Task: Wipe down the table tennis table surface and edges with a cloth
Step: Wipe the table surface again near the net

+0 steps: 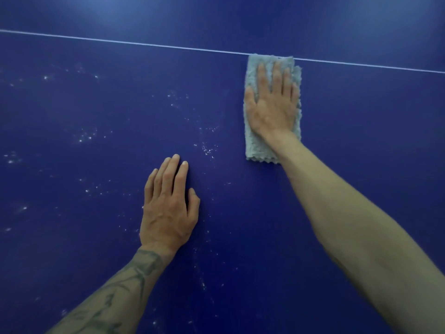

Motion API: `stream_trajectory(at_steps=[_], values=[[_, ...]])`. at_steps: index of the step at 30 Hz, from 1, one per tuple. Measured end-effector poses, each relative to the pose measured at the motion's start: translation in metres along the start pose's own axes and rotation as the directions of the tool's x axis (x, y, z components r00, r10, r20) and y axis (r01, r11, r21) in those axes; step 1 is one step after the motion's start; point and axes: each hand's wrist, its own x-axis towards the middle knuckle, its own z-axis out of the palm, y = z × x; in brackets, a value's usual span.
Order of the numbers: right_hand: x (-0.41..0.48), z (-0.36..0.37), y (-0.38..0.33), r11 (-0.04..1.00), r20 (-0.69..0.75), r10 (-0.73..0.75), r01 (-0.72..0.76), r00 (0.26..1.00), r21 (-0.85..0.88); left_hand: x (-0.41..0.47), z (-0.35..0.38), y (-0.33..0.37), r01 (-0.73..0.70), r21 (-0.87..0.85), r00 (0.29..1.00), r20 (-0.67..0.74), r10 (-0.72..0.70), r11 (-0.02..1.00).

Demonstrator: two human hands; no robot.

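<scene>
While the spread right hand (272,102) presses the folded microfibre cloth (255,145) flat on the blue table tennis table (361,116), the left hand (168,210) rests flat; soft and light, the cloth likely bunches unless palm-pressed.

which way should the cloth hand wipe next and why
Probably sweep the right hand, pressed flat on the grey cloth, leftward across the blue table: white specks lie just left of it, near the resting left hand, while the surface to its right looks clean.
</scene>
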Motion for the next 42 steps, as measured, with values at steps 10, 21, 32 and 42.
stream_trajectory(at_steps=[10, 21, 32, 42], values=[[-0.047, 0.006, 0.013, 0.911, 0.081, -0.391, 0.398, 0.917, -0.108, 0.001, 0.000, -0.001, 0.002, -0.005, 1.000, 0.006, -0.002, 1.000], [-0.005, 0.009, -0.048, 0.960, 0.039, -0.265, 0.267, 0.964, -0.080, 0.000, 0.002, -0.003, -0.018, 0.016, 1.000, 0.020, 0.018, 1.000], [0.035, -0.002, -0.004, 0.999, -0.019, 0.048, -0.048, 0.999, -0.007, -0.002, 0.005, -0.006, -0.014, 0.028, 0.999, 0.040, 0.013, 1.000], [-0.015, 0.011, -0.066, 0.852, 0.130, -0.477, 0.494, 0.869, -0.174, -0.001, 0.005, -0.004, -0.023, 0.041, 0.998, 0.051, 0.021, 0.999]])
